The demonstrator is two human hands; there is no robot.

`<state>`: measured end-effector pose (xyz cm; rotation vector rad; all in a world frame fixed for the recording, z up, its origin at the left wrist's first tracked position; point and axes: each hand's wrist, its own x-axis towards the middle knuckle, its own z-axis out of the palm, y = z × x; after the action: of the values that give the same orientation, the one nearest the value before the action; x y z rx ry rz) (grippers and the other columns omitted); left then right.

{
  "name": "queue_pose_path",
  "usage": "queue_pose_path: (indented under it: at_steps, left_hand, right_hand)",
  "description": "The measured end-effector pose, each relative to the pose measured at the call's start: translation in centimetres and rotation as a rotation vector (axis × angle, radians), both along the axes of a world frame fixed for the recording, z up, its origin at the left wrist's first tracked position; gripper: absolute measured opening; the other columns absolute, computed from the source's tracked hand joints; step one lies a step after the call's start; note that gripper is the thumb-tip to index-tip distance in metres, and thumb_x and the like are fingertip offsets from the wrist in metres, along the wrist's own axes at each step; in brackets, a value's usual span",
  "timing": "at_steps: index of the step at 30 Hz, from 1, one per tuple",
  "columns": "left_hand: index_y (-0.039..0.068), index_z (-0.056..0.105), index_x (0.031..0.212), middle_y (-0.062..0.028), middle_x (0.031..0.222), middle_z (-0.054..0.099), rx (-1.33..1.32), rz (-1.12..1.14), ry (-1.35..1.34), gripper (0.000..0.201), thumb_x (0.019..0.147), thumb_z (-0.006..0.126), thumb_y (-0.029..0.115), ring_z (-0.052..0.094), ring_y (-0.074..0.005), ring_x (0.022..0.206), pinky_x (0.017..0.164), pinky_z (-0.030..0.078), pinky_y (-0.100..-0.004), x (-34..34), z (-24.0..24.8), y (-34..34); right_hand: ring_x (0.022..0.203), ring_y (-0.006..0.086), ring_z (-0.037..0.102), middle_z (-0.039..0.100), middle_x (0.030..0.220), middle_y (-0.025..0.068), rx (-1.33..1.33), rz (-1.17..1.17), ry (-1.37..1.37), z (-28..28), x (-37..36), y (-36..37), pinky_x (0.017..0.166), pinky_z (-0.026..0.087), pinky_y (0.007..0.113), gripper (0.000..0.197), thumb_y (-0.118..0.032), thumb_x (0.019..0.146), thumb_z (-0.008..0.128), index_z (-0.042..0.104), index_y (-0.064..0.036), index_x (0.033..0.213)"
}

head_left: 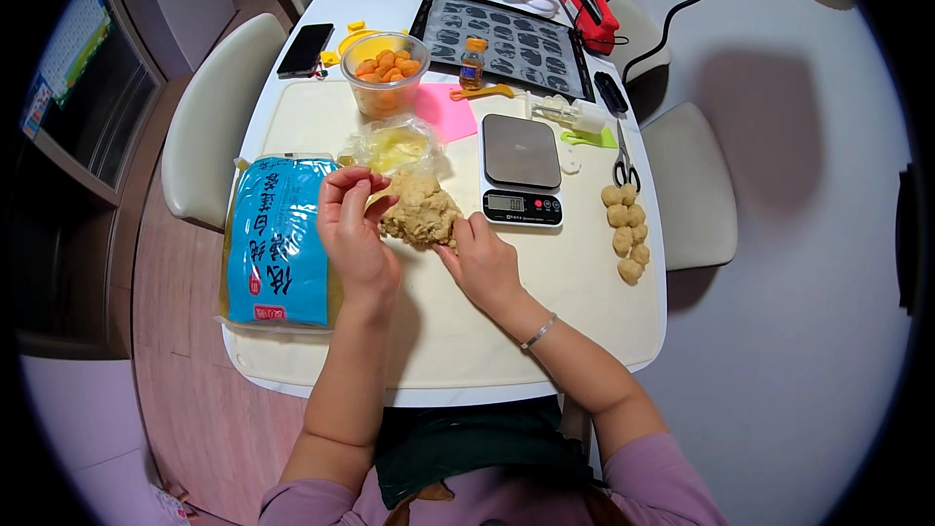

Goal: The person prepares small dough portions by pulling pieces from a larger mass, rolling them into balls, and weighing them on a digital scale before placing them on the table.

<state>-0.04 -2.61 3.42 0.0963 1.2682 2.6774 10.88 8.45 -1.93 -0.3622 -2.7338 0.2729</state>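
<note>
A lump of tan dough (421, 209) lies on the pale mat (467, 331) in front of me. My left hand (349, 224) is at its left side, fingers curled and pinching at the dough's upper left edge. My right hand (482, 261) presses against the lump's lower right side with thumb and fingers. To the right lie several rolled dough balls (625, 232) in a short column. A digital kitchen scale (521, 169) stands just beyond my right hand.
A blue bag (278, 239) lies at the left. Behind the dough are a crumpled plastic wrap (394, 147), a clear tub of orange balls (385, 71), a pink card (446, 110), scissors (624, 164), a dark baking tray (506, 42) and a phone (305, 49). White chairs stand around the table.
</note>
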Motion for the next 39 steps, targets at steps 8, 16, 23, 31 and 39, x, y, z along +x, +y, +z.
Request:
queue_pose_path:
  at_steps: [8,16,23,31,39]
  left_hand:
    - [0.008,0.055,0.093,-0.0028,0.088,0.058,-0.017,-0.019,-0.019,0.009,0.087,0.049,0.006,0.058,-0.0126,0.083,0.071,0.048,-0.0278,-0.1,-0.7,0.3]
    - [0.009,0.056,0.093,-0.0026,0.086,0.058,-0.028,-0.033,-0.017,0.009,0.087,0.049,0.006,0.058,-0.0128,0.083,0.072,0.048,-0.0283,0.3,-0.4,0.5]
    - [0.008,0.055,0.093,-0.0022,0.086,0.058,-0.044,-0.057,-0.004,0.008,0.088,0.049,0.006,0.058,-0.0127,0.083,0.072,0.048,-0.0289,0.5,-0.6,0.8]
    - [0.008,0.055,0.093,-0.0022,0.086,0.058,-0.046,-0.071,-0.03,0.008,0.088,0.049,0.007,0.058,-0.0129,0.083,0.072,0.048,-0.0292,0.6,-0.5,0.7]
    - [0.008,0.054,0.093,-0.0029,0.086,0.058,-0.036,-0.107,-0.023,0.008,0.088,0.049,0.007,0.058,-0.0132,0.082,0.07,0.048,-0.0287,0.5,-0.6,0.8]
  right_hand:
    - [0.062,0.0244,0.058,0.049,0.078,0.0111,-0.014,0.222,0.01,-0.4,0.7,1.8,0.051,0.05,0.032,0.019,-0.016,0.082,0.062,0.048,-0.0026,0.083]
    - [0.049,0.0117,0.04,0.054,0.075,0.0058,-2.514,0.047,0.11,0.6,3.2,3.5,0.034,0.026,0.02,0.021,-0.029,0.089,0.052,0.05,-0.0086,0.082]
    - [0.052,0.0109,0.048,0.056,0.074,0.0068,-2.591,-0.058,0.167,1.3,2.8,1.6,0.034,0.033,0.018,0.02,-0.028,0.091,0.052,0.051,-0.0117,0.08]
    - [0.056,0.013,0.059,0.06,0.07,0.0074,-2.305,-0.05,0.064,-0.4,3.3,1.6,0.04,0.045,0.021,0.013,-0.015,0.086,0.055,0.048,-0.0104,0.076]
    - [0.056,0.0127,0.059,0.061,0.073,0.0086,-2.264,-0.027,-0.043,0.9,3.7,1.1,0.041,0.046,0.021,0.016,-0.018,0.089,0.056,0.054,-0.0022,0.092]
